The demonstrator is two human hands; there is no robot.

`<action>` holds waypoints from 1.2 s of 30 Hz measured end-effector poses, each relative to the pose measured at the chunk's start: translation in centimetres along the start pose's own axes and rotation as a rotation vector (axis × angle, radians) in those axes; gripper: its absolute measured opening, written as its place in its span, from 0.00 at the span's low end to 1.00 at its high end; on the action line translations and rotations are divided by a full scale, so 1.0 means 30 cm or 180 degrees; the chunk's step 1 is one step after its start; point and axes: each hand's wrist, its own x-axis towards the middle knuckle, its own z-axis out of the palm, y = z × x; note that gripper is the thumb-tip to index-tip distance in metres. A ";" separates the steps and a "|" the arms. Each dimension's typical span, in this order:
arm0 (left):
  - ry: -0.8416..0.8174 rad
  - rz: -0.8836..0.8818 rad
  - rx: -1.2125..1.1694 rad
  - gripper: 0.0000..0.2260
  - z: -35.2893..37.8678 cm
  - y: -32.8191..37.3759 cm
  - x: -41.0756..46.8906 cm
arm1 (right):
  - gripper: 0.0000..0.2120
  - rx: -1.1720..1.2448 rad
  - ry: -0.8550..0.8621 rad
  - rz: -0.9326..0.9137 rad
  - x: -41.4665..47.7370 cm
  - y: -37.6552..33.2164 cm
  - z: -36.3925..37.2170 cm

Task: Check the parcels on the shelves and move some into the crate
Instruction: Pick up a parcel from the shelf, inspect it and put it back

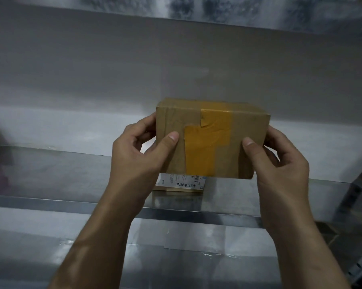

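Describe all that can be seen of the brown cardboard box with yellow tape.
The brown cardboard box is rectangular and closed, its creased face sealed with a stepped patch of yellow tape, one corner peeling. It is held above the metal shelf. The left hand and the right hand grip its sides, thumbs on the front.

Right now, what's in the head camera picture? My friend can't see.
A left hand and a right hand grip a cardboard parcel with yellow tape above a metal shelf. A flat labelled parcel lies on the shelf beneath it.
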 end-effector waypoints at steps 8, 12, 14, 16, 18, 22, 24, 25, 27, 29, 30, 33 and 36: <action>-0.0024 -0.0014 0.0081 0.29 0.001 -0.020 0.004 | 0.20 -0.0045 -0.0049 0.0060 0.003 0.017 -0.001; -0.0015 -0.0013 0.0097 0.29 0.002 -0.024 0.004 | 0.19 -0.0069 -0.0073 0.0051 0.003 0.020 0.001; 0.0002 0.0000 0.0123 0.30 0.004 -0.021 0.004 | 0.19 -0.0068 -0.0063 0.0037 0.003 0.018 0.003; 0.0010 0.0018 0.0126 0.28 0.007 -0.016 0.004 | 0.19 -0.0094 -0.0046 0.0013 0.005 0.016 0.004; 0.0008 0.0041 0.0089 0.26 0.011 -0.012 0.004 | 0.18 -0.0094 -0.0045 -0.0019 0.006 0.015 0.005; -0.0013 0.0000 -0.0050 0.24 0.014 -0.004 0.003 | 0.22 0.0023 -0.0078 -0.0036 -0.002 -0.002 0.015; -0.0005 -0.0019 -0.0158 0.24 0.013 0.000 0.007 | 0.22 0.0148 -0.0019 -0.0024 -0.003 -0.010 0.022; 0.0026 -0.0055 -0.0245 0.23 0.013 0.008 0.007 | 0.20 0.0191 0.0013 -0.0029 -0.003 -0.014 0.025; 0.0109 -0.0128 -0.0453 0.22 0.017 0.017 0.006 | 0.22 0.0237 0.0078 -0.0044 -0.003 -0.017 0.030; 0.0156 -0.0137 -0.0488 0.20 0.024 0.022 0.004 | 0.24 0.0252 0.0131 -0.0058 -0.002 -0.016 0.033; 0.0163 -0.0131 -0.0409 0.20 0.030 0.024 -0.001 | 0.23 0.0237 0.0122 -0.0062 0.000 -0.015 0.032; 0.0160 -0.0087 -0.0172 0.18 0.034 0.010 -0.010 | 0.19 0.0133 0.0102 -0.0020 0.004 0.008 0.025; 0.0094 -0.0100 -0.0138 0.17 0.031 -0.008 -0.008 | 0.17 0.0054 0.0115 0.0052 0.008 0.026 0.017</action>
